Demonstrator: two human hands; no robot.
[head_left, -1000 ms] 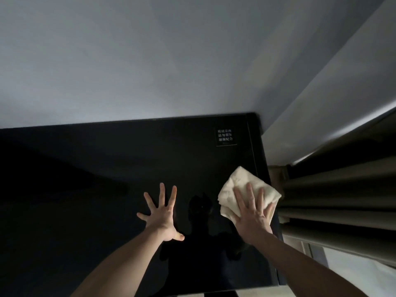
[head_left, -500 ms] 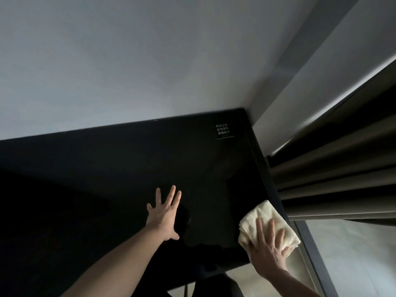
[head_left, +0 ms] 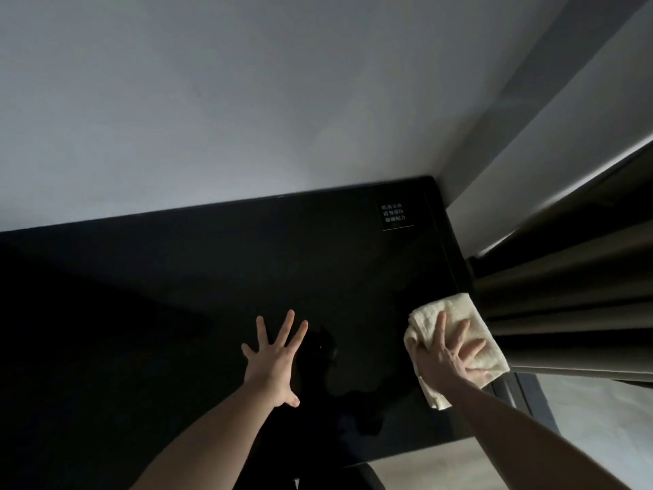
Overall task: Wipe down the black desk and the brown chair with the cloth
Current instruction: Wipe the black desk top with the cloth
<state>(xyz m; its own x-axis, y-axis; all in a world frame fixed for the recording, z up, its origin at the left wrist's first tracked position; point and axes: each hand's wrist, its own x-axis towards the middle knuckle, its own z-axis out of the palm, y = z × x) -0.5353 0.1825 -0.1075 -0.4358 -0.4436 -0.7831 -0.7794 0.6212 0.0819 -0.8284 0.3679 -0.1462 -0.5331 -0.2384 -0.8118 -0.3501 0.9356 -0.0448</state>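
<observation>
Cloth (head_left: pixel 459 334): cream, folded, crumpled.

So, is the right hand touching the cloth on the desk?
Touching. The head view shows the right hand pressed flat on the cloth, fingers spread across it, at the black desk's right edge.

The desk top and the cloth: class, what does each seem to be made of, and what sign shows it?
Desk: probably glass or a glossy lacquered panel, black; it mirrors the person's outline.
Cloth: likely cotton terry, cream; its surface looks nubbly and it folds softly under the right hand.
</observation>
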